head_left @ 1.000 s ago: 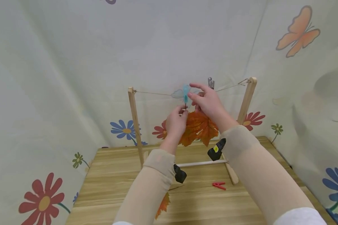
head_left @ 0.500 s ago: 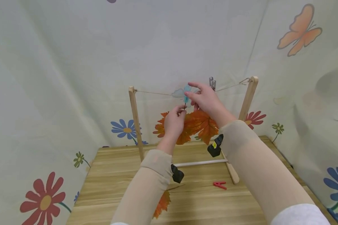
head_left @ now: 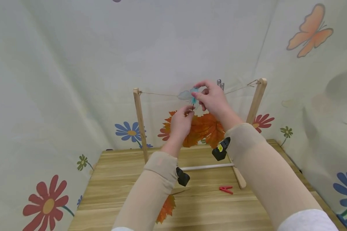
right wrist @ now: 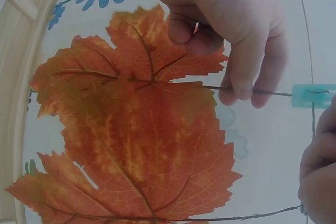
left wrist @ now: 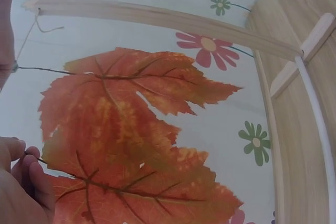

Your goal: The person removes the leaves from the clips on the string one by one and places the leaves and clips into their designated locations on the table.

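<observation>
My left hand (head_left: 180, 125) pinches the thin dark stem of an orange-red artificial maple leaf (right wrist: 121, 66) between thumb and fingertips. Just above, my right hand (head_left: 215, 98) pinches a translucent blue clothespin (head_left: 194, 96) between thumb and index finger. In the right wrist view the clothespin (right wrist: 304, 96) sits across the string (right wrist: 308, 35), and the stem's end meets it. Another maple leaf (head_left: 212, 128) hangs beside the first, partly overlapping it; its stem runs up to the string near my right hand.
The string is tied between two wooden posts (head_left: 255, 101) joined low by a white rod (head_left: 208, 167). Silver metal clips (head_left: 220, 85) stand on the string behind my right hand. On the wooden table (head_left: 202, 205) lie a red clothespin (head_left: 226, 189) and another maple leaf (head_left: 167, 208).
My right index finger has bent and closed in on the blue clothespin, which now looks more covered and slightly tilted. My left hand keeps its pinch on the stem, nearly in place.
</observation>
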A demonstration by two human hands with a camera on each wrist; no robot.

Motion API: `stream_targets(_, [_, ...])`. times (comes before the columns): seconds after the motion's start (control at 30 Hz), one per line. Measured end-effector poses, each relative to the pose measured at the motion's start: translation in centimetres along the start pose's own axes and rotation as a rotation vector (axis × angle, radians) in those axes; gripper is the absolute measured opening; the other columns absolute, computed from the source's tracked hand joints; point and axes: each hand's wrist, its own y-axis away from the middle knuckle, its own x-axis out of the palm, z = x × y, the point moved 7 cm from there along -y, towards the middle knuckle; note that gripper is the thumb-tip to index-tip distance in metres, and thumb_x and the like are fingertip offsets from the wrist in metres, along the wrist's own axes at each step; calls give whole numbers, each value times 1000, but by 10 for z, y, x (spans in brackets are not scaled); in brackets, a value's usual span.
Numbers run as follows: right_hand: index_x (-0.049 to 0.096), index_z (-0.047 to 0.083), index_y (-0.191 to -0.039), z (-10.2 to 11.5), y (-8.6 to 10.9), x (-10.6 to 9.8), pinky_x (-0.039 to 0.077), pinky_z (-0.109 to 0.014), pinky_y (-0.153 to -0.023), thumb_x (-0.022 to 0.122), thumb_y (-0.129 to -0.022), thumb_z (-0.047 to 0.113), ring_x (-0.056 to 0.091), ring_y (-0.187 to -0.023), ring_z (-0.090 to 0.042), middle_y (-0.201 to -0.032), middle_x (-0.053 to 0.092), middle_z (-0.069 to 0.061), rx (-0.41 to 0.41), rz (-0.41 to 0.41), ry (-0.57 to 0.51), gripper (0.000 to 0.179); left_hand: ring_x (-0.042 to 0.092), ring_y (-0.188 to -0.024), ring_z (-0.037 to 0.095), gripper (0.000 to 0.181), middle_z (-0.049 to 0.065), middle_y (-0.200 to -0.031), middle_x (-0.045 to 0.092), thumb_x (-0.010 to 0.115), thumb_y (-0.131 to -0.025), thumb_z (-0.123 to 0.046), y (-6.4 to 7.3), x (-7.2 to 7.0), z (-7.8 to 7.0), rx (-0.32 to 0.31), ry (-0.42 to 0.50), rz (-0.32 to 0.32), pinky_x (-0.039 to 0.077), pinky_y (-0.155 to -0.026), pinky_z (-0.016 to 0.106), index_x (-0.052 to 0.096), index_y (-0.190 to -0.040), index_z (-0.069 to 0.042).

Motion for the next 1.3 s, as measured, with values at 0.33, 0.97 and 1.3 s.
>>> stream_targets(0.33, [56,19,-118,8,-1,-9,35,-28,-44,59,-91,33,40,-46,-19,-70,55,-9,-60,-107,-24,31,59,-99,18,22,-3,-109,66,57,-94,-23,-1,-4,-3,10,4,-2,49,-77,32,69,-112,-24])
stream_targets(0.97, [50,13,-117,-1,4,-13,31,-26,-44,55,-93,31,36,-47,-17,-70,54,-7,-39,-162,-136,31,57,-103,15,23,-6,-112,65,59,-93,-22,3,-9,7,35,33,-37,48,-84,32,70,-113,-24])
stream_targets(1.3, [50,9,-121,-12,12,-13,33,-24,-42,56,-92,29,39,-48,-16,-65,51,-6,-40,-190,-187,36,56,-109,14,24,-6,-115,64,59,-93,-21,9,-9,14,37,93,-42,46,-89,32,70,-115,-22])
